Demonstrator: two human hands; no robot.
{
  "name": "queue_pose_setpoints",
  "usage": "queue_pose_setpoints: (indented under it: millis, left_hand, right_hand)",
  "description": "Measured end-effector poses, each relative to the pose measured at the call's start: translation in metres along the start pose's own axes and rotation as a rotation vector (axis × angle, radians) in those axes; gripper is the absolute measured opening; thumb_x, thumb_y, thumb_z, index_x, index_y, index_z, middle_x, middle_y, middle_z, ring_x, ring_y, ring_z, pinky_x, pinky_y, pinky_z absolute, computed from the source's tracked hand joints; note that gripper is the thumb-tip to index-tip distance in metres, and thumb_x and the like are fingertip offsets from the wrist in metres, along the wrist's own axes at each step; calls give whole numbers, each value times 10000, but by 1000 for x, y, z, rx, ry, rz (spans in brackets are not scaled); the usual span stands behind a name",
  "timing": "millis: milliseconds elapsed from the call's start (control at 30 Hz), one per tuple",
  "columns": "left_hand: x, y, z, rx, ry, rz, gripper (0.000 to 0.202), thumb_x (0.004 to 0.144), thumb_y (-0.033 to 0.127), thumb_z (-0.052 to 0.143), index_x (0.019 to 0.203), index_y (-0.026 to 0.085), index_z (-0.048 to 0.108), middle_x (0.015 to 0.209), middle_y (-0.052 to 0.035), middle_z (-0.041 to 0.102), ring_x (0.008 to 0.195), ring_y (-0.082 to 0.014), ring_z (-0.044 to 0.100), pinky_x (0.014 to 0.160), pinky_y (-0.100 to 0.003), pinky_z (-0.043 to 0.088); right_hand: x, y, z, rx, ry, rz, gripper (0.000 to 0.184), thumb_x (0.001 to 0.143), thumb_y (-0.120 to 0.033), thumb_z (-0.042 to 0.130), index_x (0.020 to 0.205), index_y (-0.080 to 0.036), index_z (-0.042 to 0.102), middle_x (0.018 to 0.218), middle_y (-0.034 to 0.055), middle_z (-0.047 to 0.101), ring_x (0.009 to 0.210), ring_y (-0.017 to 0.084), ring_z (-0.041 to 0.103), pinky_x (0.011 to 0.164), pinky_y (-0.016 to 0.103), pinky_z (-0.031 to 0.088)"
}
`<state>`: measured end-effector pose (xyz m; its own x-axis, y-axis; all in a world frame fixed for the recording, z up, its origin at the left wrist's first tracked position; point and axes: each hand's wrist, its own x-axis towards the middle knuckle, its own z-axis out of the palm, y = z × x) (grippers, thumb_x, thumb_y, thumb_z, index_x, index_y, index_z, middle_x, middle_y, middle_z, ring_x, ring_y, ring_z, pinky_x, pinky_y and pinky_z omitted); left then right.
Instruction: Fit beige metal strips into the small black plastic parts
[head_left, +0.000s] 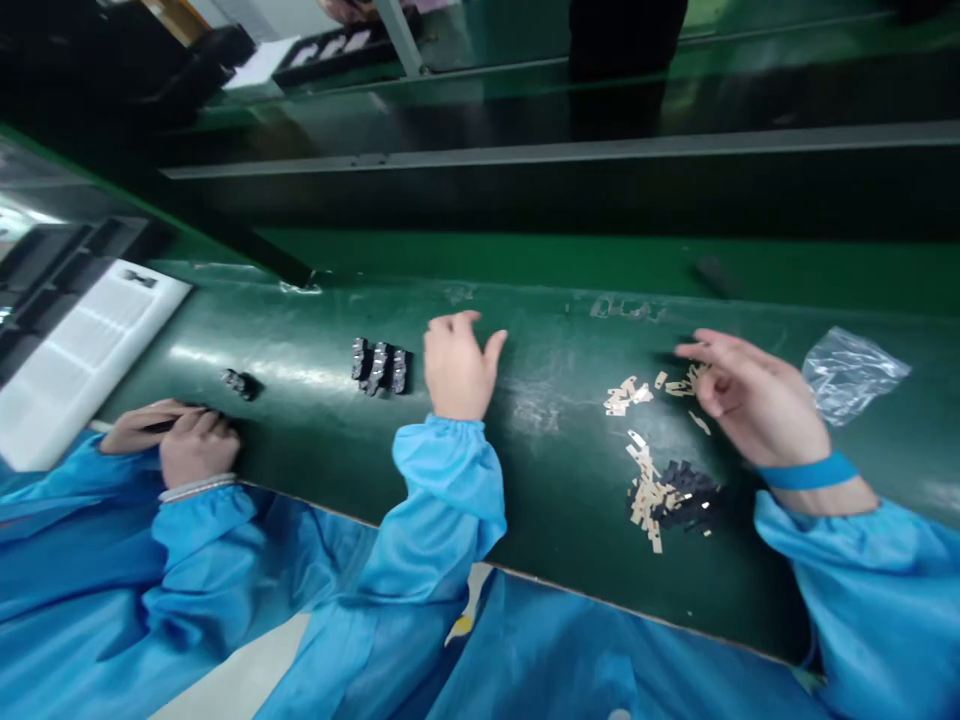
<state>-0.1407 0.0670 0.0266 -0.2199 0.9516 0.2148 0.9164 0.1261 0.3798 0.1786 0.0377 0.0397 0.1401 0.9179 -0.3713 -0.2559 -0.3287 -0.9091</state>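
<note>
Across the green table [555, 500], the left hand [457, 365] stands open and empty, fingers spread, near a row of black moulded parts [380, 367]. The right hand [757, 410], with a blue wristband [808, 472], curls narrowly beside scattered beige strips [637, 395]; whether it pinches one cannot be told. Below it, more strips lie mixed with black pieces [684, 495]. A crumpled clear plastic bag [851, 375] lies just beyond, nothing visible inside. Further along, a co-worker's hands [172, 440] grip a dark tool [159, 426].

Light-blue smock sleeves [442, 510], gathered elastic cuffs [448, 450], blue wrist strap [808, 472]
</note>
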Motion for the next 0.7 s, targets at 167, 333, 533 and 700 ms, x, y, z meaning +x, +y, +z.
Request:
queue_pose_setpoints:
  millis: [167, 333, 533, 700]
  left_hand:
    - [13, -26, 6, 219, -85, -100, 452, 961, 327, 566, 1365, 130, 607, 1305, -243, 561, 1241, -389, 554, 1062, -508, 445]
    - [16, -17, 0, 349, -152, -113, 410, 944, 225, 489, 1307, 139, 660, 1259, -212, 628, 1100, -384, 640, 964, -487, 497]
    - [14, -10, -7, 366, -188, -98, 416, 917, 207, 509, 1303, 159, 657, 1257, -201, 648, 1111, -380, 640, 951, -491, 499]
    - [17, -14, 1, 294, -115, -54, 394, 956, 239, 491, 1297, 164, 673, 1258, -198, 642, 1149, -354, 636, 975, -460, 500]
  right_hand:
    - [-35, 22, -16, -278, -67, -173, 308, 932, -402, 703, 1184, -225, 709, 808, 25, 714, 425, 82, 484, 375, 247, 342]
    - [-37, 25, -24, -545, -321, -175, 271, 910, -436, 722, 1044, -201, 714, 810, 34, 714, 498, 99, 530, 452, 255, 429]
    - [-41, 27, -15, -969, -552, -392, 100, 950, -310, 658, 918, -245, 726, 752, 9, 701, 590, 133, 577, 560, 284, 424]
    - [-48, 30, -14, -1079, -639, -442, 114, 958, -275, 634, 1034, -269, 719, 1016, 43, 735, 781, 183, 676, 656, 313, 486]
